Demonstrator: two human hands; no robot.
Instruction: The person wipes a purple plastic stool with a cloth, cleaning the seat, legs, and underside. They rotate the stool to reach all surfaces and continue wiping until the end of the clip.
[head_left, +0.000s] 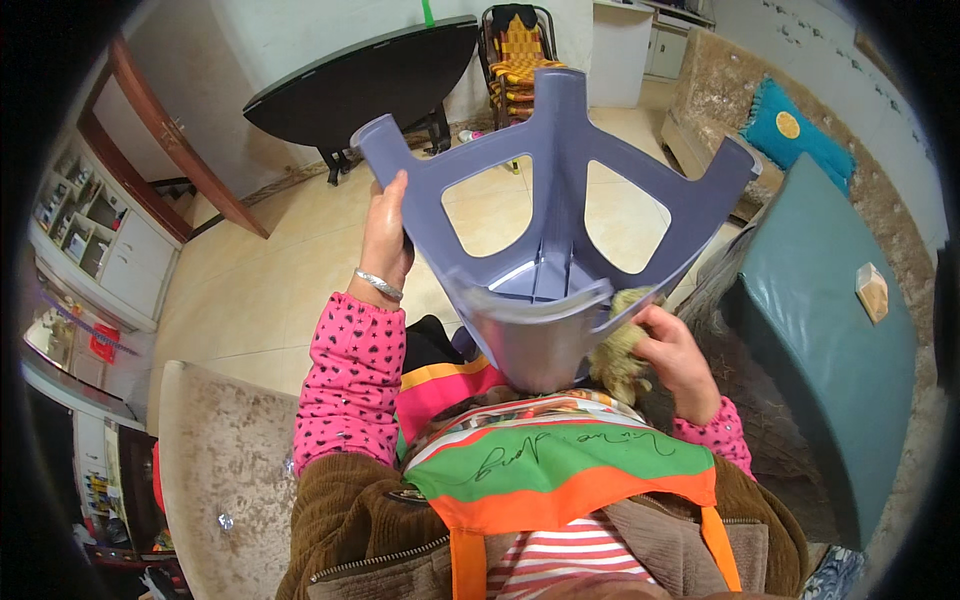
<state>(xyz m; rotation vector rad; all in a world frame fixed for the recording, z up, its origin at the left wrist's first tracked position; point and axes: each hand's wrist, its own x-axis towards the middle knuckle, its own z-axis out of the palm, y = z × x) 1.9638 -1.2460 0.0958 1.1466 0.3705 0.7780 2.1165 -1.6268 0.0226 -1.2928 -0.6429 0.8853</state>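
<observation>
A grey-blue plastic stool (561, 150) is held up on its side or upside down before me, its legs pointing away and up, with large cut-out openings between them. My left hand (387, 240) grips its left edge near one leg; a silver bracelet is on that wrist. My right hand (679, 360) holds a greenish, fuzzy cloth (621, 352) against the stool's lower right edge. The cloth's lower end hangs by my apron (570, 457). The stool's near part is partly blurred.
A green padded table or bench top (825, 315) with a small faceted object (871, 292) stands at the right. Beyond are a sofa (697, 97) with a teal cushion (799, 135), a folded black table (367, 90) and stacked woven chairs (517, 60). A beige seat (225, 465) is at lower left.
</observation>
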